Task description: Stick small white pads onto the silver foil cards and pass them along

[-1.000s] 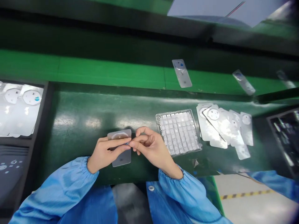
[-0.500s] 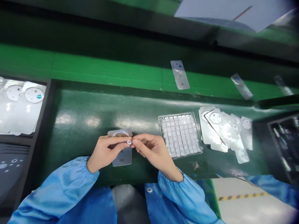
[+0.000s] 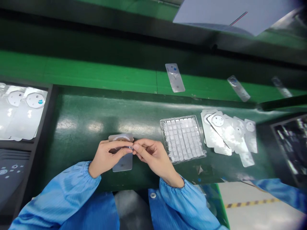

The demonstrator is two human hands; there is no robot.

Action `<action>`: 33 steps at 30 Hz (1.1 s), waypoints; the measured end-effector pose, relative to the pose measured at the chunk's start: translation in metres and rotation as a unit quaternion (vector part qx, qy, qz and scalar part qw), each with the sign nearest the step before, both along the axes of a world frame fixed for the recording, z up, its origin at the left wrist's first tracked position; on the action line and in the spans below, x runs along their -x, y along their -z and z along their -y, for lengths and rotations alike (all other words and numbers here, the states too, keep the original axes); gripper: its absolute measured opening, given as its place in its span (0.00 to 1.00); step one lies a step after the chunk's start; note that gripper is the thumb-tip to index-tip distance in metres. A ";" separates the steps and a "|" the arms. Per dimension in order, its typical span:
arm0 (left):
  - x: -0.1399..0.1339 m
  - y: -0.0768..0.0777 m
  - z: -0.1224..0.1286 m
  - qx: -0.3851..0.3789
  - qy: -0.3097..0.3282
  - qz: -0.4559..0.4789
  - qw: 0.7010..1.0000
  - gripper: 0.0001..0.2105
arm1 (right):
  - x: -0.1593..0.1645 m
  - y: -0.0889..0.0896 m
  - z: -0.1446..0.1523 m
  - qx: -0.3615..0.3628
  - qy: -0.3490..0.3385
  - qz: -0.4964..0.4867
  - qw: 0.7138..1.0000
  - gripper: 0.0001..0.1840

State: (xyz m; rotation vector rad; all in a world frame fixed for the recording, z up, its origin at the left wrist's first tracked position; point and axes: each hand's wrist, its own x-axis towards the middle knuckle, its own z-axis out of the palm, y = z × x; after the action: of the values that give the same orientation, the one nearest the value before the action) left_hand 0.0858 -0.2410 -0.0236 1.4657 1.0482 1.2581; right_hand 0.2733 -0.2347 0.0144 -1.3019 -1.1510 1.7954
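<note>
My left hand (image 3: 103,159) is closed in a pinch on a small white round part (image 3: 130,148), mostly covered by fingertips. The fingertips of my right hand (image 3: 153,156) are pinched together against the same part from the right. Below both hands, a flat grey metal plate (image 3: 122,164) with a rounded raised ring at its top end lies on the dark green bench. Just right of my right hand is a clear plastic tray (image 3: 202,143) filled with rows of small white parts.
A pile of silvery plates (image 3: 224,131) lies right of the tray. More plates (image 3: 31,118) fill a dark rack at left. Several plates (image 3: 175,78) sit on the bright green strip behind the bench. A co-worker's blue sleeve (image 3: 280,191) shows at lower right.
The white part has turned between my fingertips, its ring face now hidden. Both hands stay together over the plate. The plates on the green strip have slid left; the view has shifted slightly.
</note>
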 end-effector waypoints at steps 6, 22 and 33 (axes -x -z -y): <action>0.001 0.000 0.000 0.016 -0.035 0.020 0.999 0.09 | 0.004 0.000 0.001 0.004 -0.007 -0.022 1.000 0.18; 0.001 -0.002 0.000 0.001 -0.065 0.031 0.997 0.10 | 0.009 -0.005 -0.004 0.007 -0.020 0.015 1.000 0.23; 0.001 -0.009 -0.002 0.032 -0.032 0.022 0.999 0.05 | 0.006 -0.013 -0.005 -0.095 -0.046 0.117 0.988 0.18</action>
State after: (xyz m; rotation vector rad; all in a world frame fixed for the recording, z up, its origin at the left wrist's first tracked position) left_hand 0.0845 -0.2394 -0.0146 1.3599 1.1050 1.2837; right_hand 0.2671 -0.2293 0.0277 -1.3917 -1.4926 1.5805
